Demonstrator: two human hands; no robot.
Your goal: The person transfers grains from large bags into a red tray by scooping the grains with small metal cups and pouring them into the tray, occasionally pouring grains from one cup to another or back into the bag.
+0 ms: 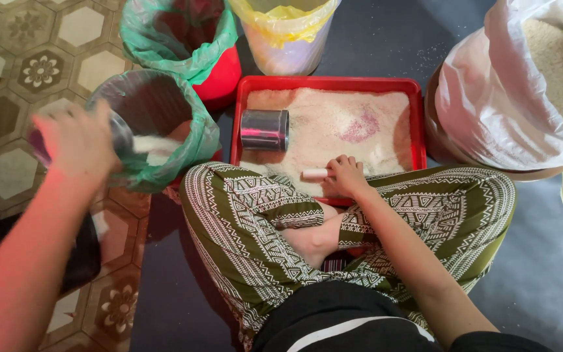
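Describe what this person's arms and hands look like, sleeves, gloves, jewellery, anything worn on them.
Both arms are bare from the hands up to the frame edge: no sleeves and no gloves. The left hand is motion-blurred, so small details there cannot be told. The right hand shows no ring or watch, and its wrist is bare. Patterned green-and-white trousers cover the crossed legs.

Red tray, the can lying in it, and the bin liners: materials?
Red tray: looks like moulded plastic, glossy, with rounded rim corners. Can: likely metal, since its cylindrical side mirrors light in bands. Green liner and yellow liner: thin plastic film, translucent and crinkled over the bin rims.
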